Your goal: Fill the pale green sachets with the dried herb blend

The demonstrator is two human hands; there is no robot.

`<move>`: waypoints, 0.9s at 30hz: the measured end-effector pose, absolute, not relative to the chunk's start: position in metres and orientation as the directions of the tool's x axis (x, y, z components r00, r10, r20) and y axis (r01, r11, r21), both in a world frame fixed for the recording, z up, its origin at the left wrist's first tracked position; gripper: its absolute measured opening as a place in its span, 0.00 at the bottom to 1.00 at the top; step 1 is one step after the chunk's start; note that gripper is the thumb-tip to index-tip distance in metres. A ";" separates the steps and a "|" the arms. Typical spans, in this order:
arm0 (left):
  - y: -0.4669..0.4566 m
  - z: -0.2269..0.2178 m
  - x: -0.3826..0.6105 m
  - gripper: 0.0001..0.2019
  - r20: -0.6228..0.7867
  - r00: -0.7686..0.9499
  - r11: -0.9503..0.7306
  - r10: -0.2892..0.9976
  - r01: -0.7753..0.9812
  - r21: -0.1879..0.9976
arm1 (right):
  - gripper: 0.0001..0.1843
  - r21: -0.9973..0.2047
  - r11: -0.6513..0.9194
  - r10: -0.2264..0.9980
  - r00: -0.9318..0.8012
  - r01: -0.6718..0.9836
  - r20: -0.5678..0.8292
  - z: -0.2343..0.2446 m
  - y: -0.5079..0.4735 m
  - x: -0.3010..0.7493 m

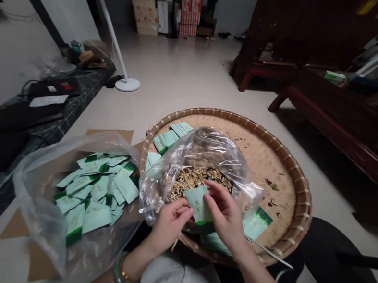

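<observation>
The left hand [172, 219] pinches a green packet [197, 202] at its left with its fingers, and the right hand [229, 214] is at its right side, over a clear bag [217, 147] of mixed grains [187, 180] on a round woven tray [303, 210]. Many similar packets [99, 216] fill an open plastic bag [33, 182] at left; far off stand a white fan [128, 84] at left and dark wooden furniture [346, 120] at right.

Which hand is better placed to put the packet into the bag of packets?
Probably the left hand: it touches the packet and is nearer the bag of packets than the right hand.
</observation>
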State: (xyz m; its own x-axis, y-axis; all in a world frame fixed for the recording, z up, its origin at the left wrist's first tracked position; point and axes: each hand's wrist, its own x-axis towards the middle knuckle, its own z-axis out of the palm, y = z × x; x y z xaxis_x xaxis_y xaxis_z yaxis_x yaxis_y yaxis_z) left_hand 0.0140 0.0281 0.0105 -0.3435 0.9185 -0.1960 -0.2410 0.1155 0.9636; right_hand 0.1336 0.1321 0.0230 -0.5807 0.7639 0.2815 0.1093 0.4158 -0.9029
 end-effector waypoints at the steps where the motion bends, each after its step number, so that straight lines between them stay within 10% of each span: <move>1: 0.028 0.010 0.013 0.10 -0.180 -0.372 0.115 0.911 -0.191 0.975 | 0.20 -0.863 0.493 0.728 -0.594 0.106 0.343 0.024 0.130 0.130; 7: 0.022 0.001 0.002 0.07 0.002 -0.528 0.090 0.849 0.149 0.985 | 0.23 -0.541 0.840 0.395 -0.729 0.040 0.559 0.031 0.141 0.124; 27: 0.027 0.000 -0.004 0.07 -0.026 -0.665 0.030 0.746 -0.006 1.000 | 0.13 -0.373 0.923 0.348 -0.628 0.098 0.696 0.021 0.130 0.117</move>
State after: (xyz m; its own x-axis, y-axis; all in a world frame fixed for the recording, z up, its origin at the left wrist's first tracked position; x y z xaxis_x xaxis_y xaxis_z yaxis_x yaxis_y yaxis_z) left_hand -0.0040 0.0266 0.0002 -0.6652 0.7462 -0.0262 -0.0056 0.0301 0.9995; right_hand 0.1169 0.1298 0.0205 -0.6276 0.3481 0.6964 0.0979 0.9227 -0.3730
